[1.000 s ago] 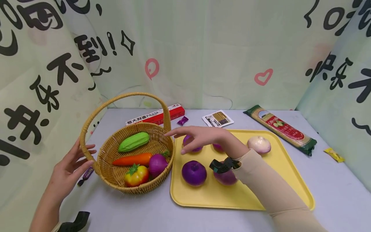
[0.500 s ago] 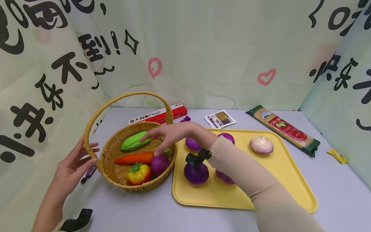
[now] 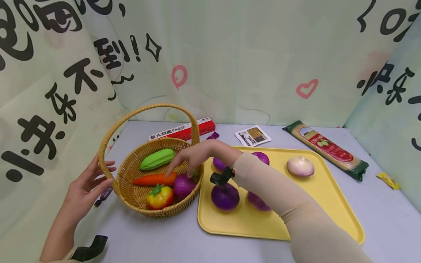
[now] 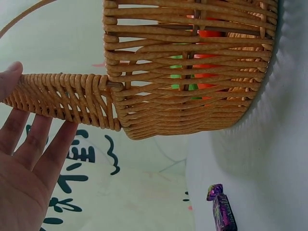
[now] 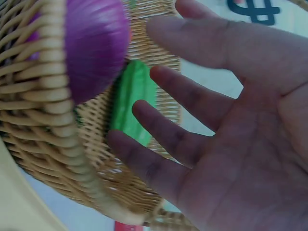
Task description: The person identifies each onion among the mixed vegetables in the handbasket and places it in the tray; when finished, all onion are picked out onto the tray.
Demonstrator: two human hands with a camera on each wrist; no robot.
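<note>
A wicker basket (image 3: 142, 210) stands at left, with its arched handle (image 3: 154, 106) upright. My left hand (image 3: 82, 190) holds the handle's lower left end between thumb and fingers; the left wrist view shows the fingers against the woven handle (image 4: 62, 96). Inside lie a green ridged luffa (image 3: 158, 159), a carrot (image 3: 149, 180), a red-yellow tomato (image 3: 160, 198) and a purple onion (image 3: 183, 187). Above the basket's right side hangs my right hand (image 3: 194, 157), fingers spread and loosely bent downward. In the right wrist view nothing sits in that hand (image 5: 207, 134); the onion (image 5: 96, 43) is nearby.
To the right, a yellow tray (image 3: 243, 228) bears several purple onions (image 3: 225, 197) and a whitish one (image 3: 300, 166). Behind lie a red pasta box (image 3: 205, 126), a white packet (image 3: 252, 136) and a green-ended pasta bag (image 3: 325, 146). Small candies (image 3: 389, 180) lie about.
My right hand has moved left from the basket's right rim to over its contents, and its fingers now point lower. My left hand stays on the handle. The head view has shifted slightly.
</note>
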